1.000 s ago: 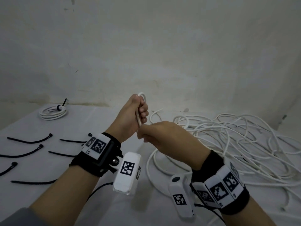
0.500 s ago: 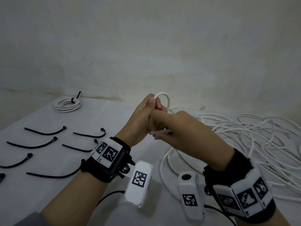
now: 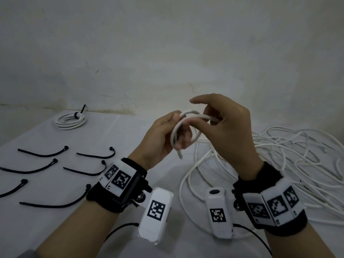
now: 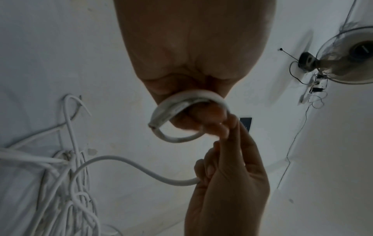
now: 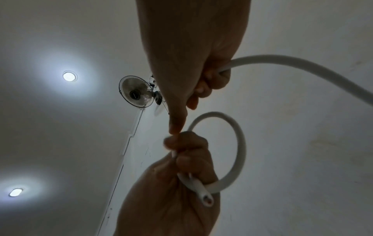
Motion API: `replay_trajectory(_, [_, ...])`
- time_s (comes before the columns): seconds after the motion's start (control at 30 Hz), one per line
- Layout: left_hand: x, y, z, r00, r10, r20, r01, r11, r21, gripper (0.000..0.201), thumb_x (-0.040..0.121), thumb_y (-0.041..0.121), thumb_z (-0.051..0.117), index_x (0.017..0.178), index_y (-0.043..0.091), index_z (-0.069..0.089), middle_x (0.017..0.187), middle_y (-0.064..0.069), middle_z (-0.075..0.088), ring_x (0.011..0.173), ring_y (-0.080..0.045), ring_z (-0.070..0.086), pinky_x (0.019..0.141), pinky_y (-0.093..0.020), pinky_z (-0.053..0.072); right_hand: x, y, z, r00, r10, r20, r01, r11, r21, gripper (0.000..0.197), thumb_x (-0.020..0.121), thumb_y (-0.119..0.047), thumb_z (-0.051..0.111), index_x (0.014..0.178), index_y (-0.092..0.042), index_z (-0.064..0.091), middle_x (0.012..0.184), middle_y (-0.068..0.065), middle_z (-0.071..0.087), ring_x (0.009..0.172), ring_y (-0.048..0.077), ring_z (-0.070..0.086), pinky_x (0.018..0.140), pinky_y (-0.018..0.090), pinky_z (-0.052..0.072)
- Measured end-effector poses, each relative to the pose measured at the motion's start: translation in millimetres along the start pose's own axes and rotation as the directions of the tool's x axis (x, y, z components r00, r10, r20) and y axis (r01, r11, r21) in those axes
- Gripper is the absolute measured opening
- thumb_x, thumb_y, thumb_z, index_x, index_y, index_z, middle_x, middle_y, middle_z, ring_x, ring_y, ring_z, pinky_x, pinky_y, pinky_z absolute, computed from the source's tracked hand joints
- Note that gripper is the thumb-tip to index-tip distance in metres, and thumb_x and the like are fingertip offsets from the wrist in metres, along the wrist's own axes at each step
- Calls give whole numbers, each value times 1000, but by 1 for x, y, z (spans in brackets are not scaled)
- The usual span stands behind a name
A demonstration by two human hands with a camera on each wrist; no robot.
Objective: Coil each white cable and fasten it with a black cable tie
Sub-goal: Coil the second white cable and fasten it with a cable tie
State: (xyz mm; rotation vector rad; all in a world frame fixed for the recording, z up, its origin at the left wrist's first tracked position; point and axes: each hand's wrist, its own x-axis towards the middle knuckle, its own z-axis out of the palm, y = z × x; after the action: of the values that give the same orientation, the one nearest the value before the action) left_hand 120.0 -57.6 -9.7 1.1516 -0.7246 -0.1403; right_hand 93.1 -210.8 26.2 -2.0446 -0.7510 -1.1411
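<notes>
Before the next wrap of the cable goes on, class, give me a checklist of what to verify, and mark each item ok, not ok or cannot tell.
1. First loop formed and closed: ok.
2. left hand pinches the loop where it crosses: ok.
3. Cut end sticks out free below that hand: ok.
4. right hand holds the running cable, ready to feed it: ok.
5. Running cable free of the loose cable pile on the table: cannot tell, the strands overlap.
6. black cable ties lie ready on the table beside the left hand: ok.
</notes>
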Motion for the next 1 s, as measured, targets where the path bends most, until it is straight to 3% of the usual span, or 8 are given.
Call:
replay_trajectory(0.13, [1, 4, 0, 999, -45, 0, 44, 988, -147, 32, 92, 27, 34, 66, 14, 48, 47, 6, 32, 36, -3, 24, 40, -16, 29, -2, 5, 7, 997, 50, -51, -51, 999, -16, 26, 78, -32, 74, 97, -15, 75, 72, -7, 45, 61, -5, 42, 60, 6, 34])
replay_trajectory(0.27, [1, 4, 5, 996, -76, 39, 82, 977, -195, 42, 94, 35, 31, 59, 19, 48, 44, 10, 28, 36, -1, 21, 38, -16, 22, -3, 6, 10, 995, 97, -6, -97, 995, -3, 19, 83, -36, 68, 84, -18, 75, 78, -2, 59, 67, 2, 52, 59, 11, 38])
replay_trajectory(0.43, [3, 10, 6, 994, -109, -11, 108, 991, -78, 38, 90, 36, 37, 62, 16, 51, 51, 7, 30, 42, -5, 29, 43, -16, 33, 3, 2, 4, 934, 320, 160, -346, 921, 178, 23, 88, -27, 66, 71, -11, 65, 50, -1, 60, 45, 10, 58, 52, 19, 43])
replay_trajectory(0.57, [9, 26, -2, 992, -119, -28, 122, 981, 151, 29, 91, 31, 40, 74, 11, 55, 56, 6, 40, 53, -8, 38, 53, -18, 39, 11, 2, -1, 840, 405, 361, -506, 826, 249, 27, 92, -33, 57, 70, -17, 57, 43, -6, 49, 39, 11, 51, 56, 38, 50])
replay_trajectory(0.67, [13, 42, -1, 987, -159, -18, 159, 954, 253, 32, 102, 23, 37, 82, 8, 57, 57, 7, 38, 53, -8, 38, 55, -20, 41, 15, 2, 0, 888, 358, 287, -427, 875, 229, 28, 94, -35, 55, 70, -20, 57, 45, -9, 44, 43, 11, 43, 51, 37, 43])
replay_trajectory(0.77, [15, 48, 8, 982, -183, -56, 191, 938, 288, 31, 103, 22, 31, 82, 7, 48, 56, 6, 31, 49, -8, 32, 51, -20, 38, 15, 1, 6, 938, 278, 208, -312, 937, 157, 33, 95, -35, 54, 73, -11, 54, 49, -6, 40, 48, 11, 40, 50, 33, 37])
replay_trajectory(0.83, [15, 47, 12, 977, -197, -77, 211, 935, 284, 30, 103, 25, 32, 79, 10, 43, 56, 6, 27, 48, -8, 27, 47, -18, 35, 15, 1, 8, 941, 260, 214, -293, 946, 137, 35, 95, -34, 54, 71, -9, 49, 50, -5, 40, 48, 10, 40, 49, 27, 35])
replay_trajectory(1.0, [18, 45, 13, 984, -129, -121, 154, 961, 228, 34, 102, 24, 35, 69, 14, 38, 53, 7, 23, 46, -8, 19, 45, -18, 23, 15, 4, 9, 916, 327, 231, -386, 876, 290, 42, 84, -46, 53, 65, -8, 51, 47, -2, 44, 43, 10, 44, 48, 28, 43])
